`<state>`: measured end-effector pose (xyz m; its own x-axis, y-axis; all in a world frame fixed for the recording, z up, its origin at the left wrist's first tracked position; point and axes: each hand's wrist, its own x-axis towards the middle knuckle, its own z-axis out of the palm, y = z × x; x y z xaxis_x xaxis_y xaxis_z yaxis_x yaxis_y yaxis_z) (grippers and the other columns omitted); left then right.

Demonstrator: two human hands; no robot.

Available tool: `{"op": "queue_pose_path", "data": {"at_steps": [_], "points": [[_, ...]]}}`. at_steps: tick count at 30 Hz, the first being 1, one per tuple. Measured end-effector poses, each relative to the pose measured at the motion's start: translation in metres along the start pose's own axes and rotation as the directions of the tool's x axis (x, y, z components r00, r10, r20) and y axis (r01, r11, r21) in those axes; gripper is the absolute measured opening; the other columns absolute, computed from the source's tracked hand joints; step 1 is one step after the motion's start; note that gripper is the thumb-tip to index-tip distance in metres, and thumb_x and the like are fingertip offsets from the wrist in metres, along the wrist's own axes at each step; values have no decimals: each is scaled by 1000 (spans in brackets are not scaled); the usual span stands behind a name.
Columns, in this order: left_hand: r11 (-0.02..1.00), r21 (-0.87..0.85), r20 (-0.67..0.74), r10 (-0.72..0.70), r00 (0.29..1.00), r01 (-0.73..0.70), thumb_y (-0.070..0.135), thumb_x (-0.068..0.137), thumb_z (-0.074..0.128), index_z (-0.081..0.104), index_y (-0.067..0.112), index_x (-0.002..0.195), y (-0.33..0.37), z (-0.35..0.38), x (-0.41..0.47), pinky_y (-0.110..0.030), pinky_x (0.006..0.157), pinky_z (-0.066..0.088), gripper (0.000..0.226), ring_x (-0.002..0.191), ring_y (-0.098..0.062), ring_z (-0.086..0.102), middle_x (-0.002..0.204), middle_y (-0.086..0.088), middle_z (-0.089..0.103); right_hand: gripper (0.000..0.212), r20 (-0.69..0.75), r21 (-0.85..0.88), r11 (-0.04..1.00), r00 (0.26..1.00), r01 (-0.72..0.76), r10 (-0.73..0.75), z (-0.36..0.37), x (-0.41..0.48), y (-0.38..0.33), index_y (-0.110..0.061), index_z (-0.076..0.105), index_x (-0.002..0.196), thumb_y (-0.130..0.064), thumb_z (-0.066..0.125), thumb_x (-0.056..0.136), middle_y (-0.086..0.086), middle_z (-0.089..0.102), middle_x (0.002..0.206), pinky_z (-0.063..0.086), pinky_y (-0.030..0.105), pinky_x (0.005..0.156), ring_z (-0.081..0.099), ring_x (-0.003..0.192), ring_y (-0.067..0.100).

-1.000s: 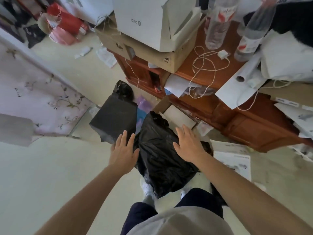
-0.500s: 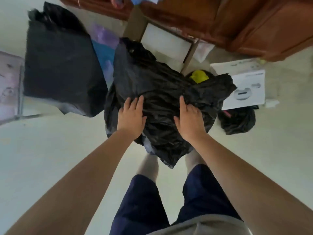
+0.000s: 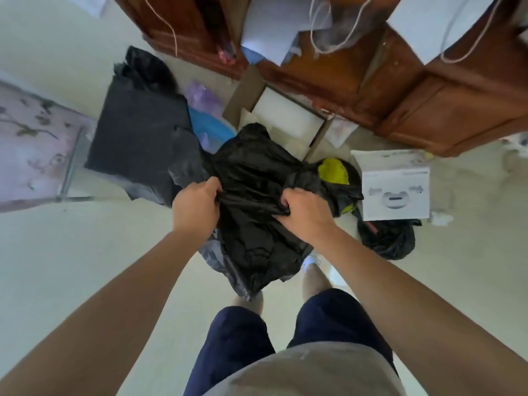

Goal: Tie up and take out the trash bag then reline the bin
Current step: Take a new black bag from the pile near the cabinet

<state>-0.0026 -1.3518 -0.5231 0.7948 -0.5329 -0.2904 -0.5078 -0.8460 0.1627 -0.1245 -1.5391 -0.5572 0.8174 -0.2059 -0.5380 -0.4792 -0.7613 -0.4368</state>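
Half a second ago both hands were lying flat on the black plastic; now they are curling into fists and bunching it. The left hand (image 3: 197, 207) is gripping a gathered fold of the black trash bag (image 3: 257, 201), and the right hand (image 3: 303, 212) is gripping another fold just across from it, with a taut band of plastic stretching between them. The bag is hanging in front of the person's legs, above the pale floor (image 3: 71, 252).

Just past it, something yellow-green (image 3: 333, 170) is showing inside a dark opening that is probably the bin, though its rim is hard to make out. A second crumpled black bag (image 3: 388, 238) is lying on the floor to the right, beside a white printed box (image 3: 395, 185). A flat dark sheet (image 3: 143, 138) is lying to the left, and an open cardboard box (image 3: 285, 115) is sitting in front of the wooden desk (image 3: 414, 90).

As a judgement, the task is looking early: no knot is visible, and whether this bag is the full one or a fresh liner is unclear. Tying, carrying out and relining all seem to be waiting. The fingers are mostly hidden in the folds.
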Motion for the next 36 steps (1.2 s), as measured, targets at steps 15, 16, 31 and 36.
{"op": "queue_pose_path", "data": {"at_steps": [15, 16, 31, 36], "points": [[892, -149, -543, 287, 789, -427, -9, 69, 63, 53, 9, 80, 113, -268, 10, -32, 58, 26, 23, 69, -19, 37, 69, 7, 37, 78, -165, 557, 828, 967, -69, 192, -242, -124, -41, -32, -18, 155, -43, 39, 102, 13, 65, 106, 52, 37, 75, 66, 94, 30], [854, -141, -584, 337, 738, -501, -9, 68, 64, 52, 8, 79, 117, -281, 8, -31, 59, 24, 24, 70, -17, 37, 71, 7, 39, 79, -262, 510, 857, 936, -72, 234, -252, -133, -44, -24, -16, 156, -44, 39, 103, 9, 66, 92, 50, 35, 67, 66, 81, 26], [29, -285, -632, 745, 211, -958, 6, 72, 46, 39, 15, 80, 218, -274, -106, -22, 65, 31, 14, 75, -18, 40, 81, -5, 47, 148, -243, 957, 290, 581, 12, 777, -153, -329, -62, -20, 1, 158, -70, 86, 48, 13, 45, 150, 45, 40, 104, 51, 131, 32], [-187, -374, -531, 846, 45, -908, -5, 66, 53, 35, 28, 85, 280, -249, -216, -19, 67, 33, 42, 74, -15, 42, 81, -4, 49, 128, -122, 978, 174, 361, -114, 925, -64, -449, -33, -20, -15, 157, -59, 76, 76, 18, 39, 153, 45, 38, 101, 48, 132, 37]]}}
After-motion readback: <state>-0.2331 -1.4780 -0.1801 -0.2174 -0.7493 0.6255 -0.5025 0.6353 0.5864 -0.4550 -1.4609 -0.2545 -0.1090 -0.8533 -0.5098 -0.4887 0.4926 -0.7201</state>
